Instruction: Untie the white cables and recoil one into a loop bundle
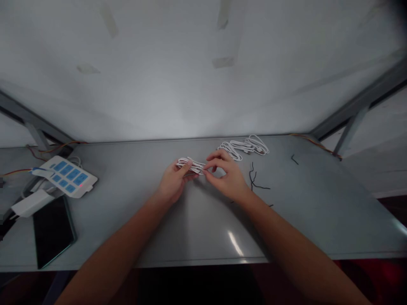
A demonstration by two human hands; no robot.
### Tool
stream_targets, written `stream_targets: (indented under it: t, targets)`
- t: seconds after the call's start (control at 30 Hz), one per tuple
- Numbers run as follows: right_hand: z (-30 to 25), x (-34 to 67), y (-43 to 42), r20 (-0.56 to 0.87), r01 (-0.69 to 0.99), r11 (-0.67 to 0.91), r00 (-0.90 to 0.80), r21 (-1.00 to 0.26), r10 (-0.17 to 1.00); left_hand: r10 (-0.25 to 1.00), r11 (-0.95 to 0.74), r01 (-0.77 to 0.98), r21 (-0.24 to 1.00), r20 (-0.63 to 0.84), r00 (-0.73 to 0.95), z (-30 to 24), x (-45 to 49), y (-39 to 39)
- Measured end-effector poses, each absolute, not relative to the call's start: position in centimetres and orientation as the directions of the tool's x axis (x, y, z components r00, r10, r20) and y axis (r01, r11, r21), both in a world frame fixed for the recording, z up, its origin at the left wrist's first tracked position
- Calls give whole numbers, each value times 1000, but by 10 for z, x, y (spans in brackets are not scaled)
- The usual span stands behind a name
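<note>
My left hand (173, 182) and right hand (227, 176) meet above the middle of a grey metal table (302, 220), holding a small coiled white cable (190, 165) between them. My left thumb (185, 167) presses down on the coil, with the other left fingers curled behind it. My right fingers (216, 159) are closed around the coil's other end, pinching it. Just beyond my right hand lies a looser white cable (243, 147). To its right are thin black wires (253, 178). Far to my left sit a power strip (66, 176) with blue switches, a white adapter (32, 203), and a black tablet (52, 231).
</note>
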State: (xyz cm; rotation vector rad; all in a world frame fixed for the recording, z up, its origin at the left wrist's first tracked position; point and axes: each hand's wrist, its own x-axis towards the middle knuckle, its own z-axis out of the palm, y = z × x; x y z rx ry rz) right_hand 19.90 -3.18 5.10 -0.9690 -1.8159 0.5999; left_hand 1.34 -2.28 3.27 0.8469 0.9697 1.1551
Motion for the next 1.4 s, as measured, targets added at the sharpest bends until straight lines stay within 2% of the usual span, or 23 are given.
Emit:
stream_targets:
  t: [0.1,0.2,0.33,0.43,0.5,0.57,0.67,0.77,0.93,1.03,1.1,1.17,1.2,1.27,1.3,1.4]
  targets:
    - [59,204,-30,468,332,571,-342,-751,815,980,198,-307,931,-185,70,26,13,-20]
    - [72,219,-26,343,267,512,-490,-816,801,976,213,-308,927,-217,23,19,11,-16]
    - [87,260,-18,82,161,211,-573,-964,815,959,220,-399,890,-273,-79,17,7,-9]
    - [88,278,-14,-159,203,-51,-564,-978,810,944,218,-461,860,-306,-124,21,4,-6]
    - [82,274,-14,-343,272,-218,-610,-937,714,933,223,-470,854,-327,-151,24,2,-4]
    - [73,264,-15,-498,375,-328,-658,-867,565,923,237,-464,853,-347,-166,26,0,-3]
    - [61,257,-13,-625,528,-336,-651,-780,431,912,251,-445,859,-364,-189,28,-2,-2]
    - [55,273,-6,-640,590,-276,-597,-759,483,908,277,-387,880,-371,-195,28,-4,-2]
    - [62,317,2,-587,774,-122,-357,-622,726,917,312,-360,879,-377,-126,29,-6,-3]
    - [73,323,1,-454,839,-5,-289,-544,843,916,338,-398,853,-395,-67,31,-6,-4]
    - [78,311,-2,-300,827,29,-236,-562,924,918,348,-422,837,-395,-27,33,-5,-5]
    - [79,286,-6,-156,768,4,-136,-640,978,923,348,-447,824,-384,11,36,-3,-6]
    - [78,269,-8,-136,713,-30,-91,-700,987,927,344,-460,819,-375,24,37,-2,-8]
    - [71,234,-13,-258,563,-155,-109,-812,960,933,335,-480,811,-356,48,39,1,-10]
    - [65,218,-16,-343,469,-224,-185,-854,921,936,331,-484,810,-347,58,40,3,-12]
    - [50,183,-24,-462,256,-393,-327,-883,825,946,320,-495,808,-303,116,42,8,-18]
